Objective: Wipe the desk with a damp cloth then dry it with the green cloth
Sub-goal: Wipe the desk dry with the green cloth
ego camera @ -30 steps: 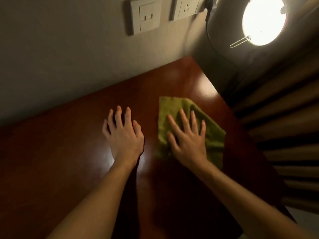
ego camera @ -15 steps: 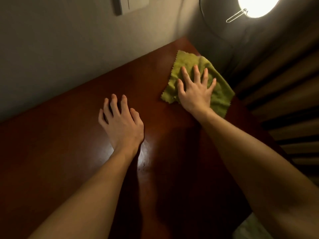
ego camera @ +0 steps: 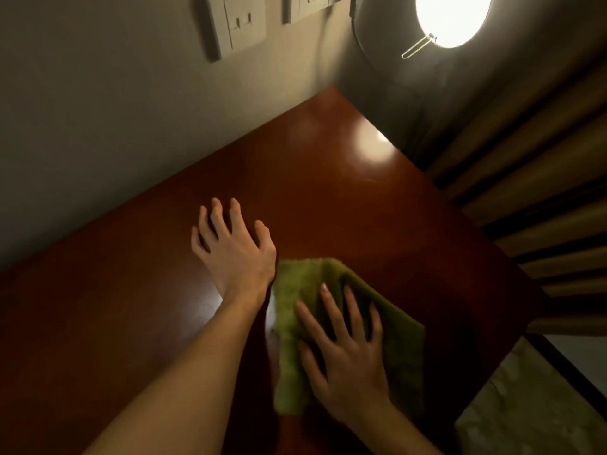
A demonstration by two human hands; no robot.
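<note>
Filling most of the view, the glossy reddish-brown desk point(ego camera: 131, 307) runs to a far corner, with a pale wall point(ego camera: 98, 110) along its left side and a pleated beige curtain point(ego camera: 542, 192) past its right edge. The green cloth point(ego camera: 292, 300) lies on the desk's near right part, rumpled into a fold at its far end and blurred along its left edge, which sits just beside the left wrist. The right hand point(ego camera: 345, 366) lies palm down on the cloth, fingers straight and spread, pressing it to the wood without pinching it. The left hand point(ego camera: 235, 254) rests on bare desk just beyond and to the left of the cloth, palm down, fingers spread and slightly bent, holding nothing. A round lamp point(ego camera: 451, 14) glows at the top right and throws a bright patch on the desk near the far corner. Two socket plates point(ego camera: 241, 23) sit on the wall at the top. A small wire clip point(ego camera: 418, 46) hangs at the lamp's lower left rim.
</note>
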